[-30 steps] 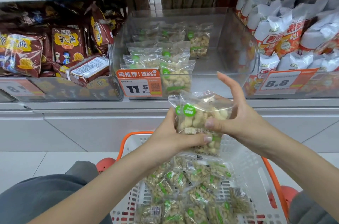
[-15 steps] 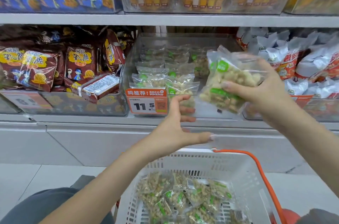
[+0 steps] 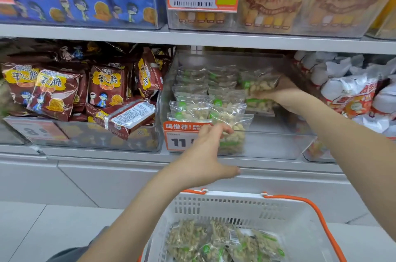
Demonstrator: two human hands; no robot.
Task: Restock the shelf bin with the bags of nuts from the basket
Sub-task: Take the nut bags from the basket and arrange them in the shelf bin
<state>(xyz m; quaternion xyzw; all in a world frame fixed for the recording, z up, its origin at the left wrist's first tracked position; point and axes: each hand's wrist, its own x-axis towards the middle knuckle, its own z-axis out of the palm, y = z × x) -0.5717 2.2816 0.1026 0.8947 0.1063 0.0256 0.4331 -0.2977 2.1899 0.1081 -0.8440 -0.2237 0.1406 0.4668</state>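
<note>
bag (image 3: 260,86) centre-right: light, soft, crinkly, slippery film | right hand (image 3: 282,95) fingers clamped on its lower edge | left hand (image 3: 209,158) fingers apart | grip seams

The head camera (the only view) looks forward and down, close to the shelf bin (image 3: 276,150).

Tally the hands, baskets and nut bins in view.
Hands: 2 (left hand; right hand, gripping a bag)
Basket: 1
Nut bin: 1
Total: 4
</note>
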